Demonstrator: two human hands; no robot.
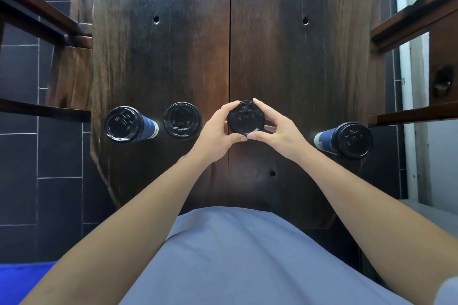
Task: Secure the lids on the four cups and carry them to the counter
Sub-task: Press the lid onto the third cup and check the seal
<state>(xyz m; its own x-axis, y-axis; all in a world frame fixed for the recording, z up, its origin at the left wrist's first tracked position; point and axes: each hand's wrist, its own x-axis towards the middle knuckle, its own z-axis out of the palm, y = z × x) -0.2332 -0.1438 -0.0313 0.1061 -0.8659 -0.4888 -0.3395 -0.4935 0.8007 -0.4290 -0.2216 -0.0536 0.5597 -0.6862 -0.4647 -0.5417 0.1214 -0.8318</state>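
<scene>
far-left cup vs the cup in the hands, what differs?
The far-left cup stands alone near the table's left edge, untouched; the middle cup is gripped at its lid rim by the left hand and the right hand. The far-left cup shows its blue wall; the middle cup shows only its lid from above. Both carry black lids.

The black lid (245, 117) between the left hand (215, 131) and right hand (277, 131) hid its cup entirely. Just left of it, the second lid (182, 120) likewise covered its cup body. Raised lettering on every lid was too small to read. Both upper arms ran off the bottom edge.
</scene>
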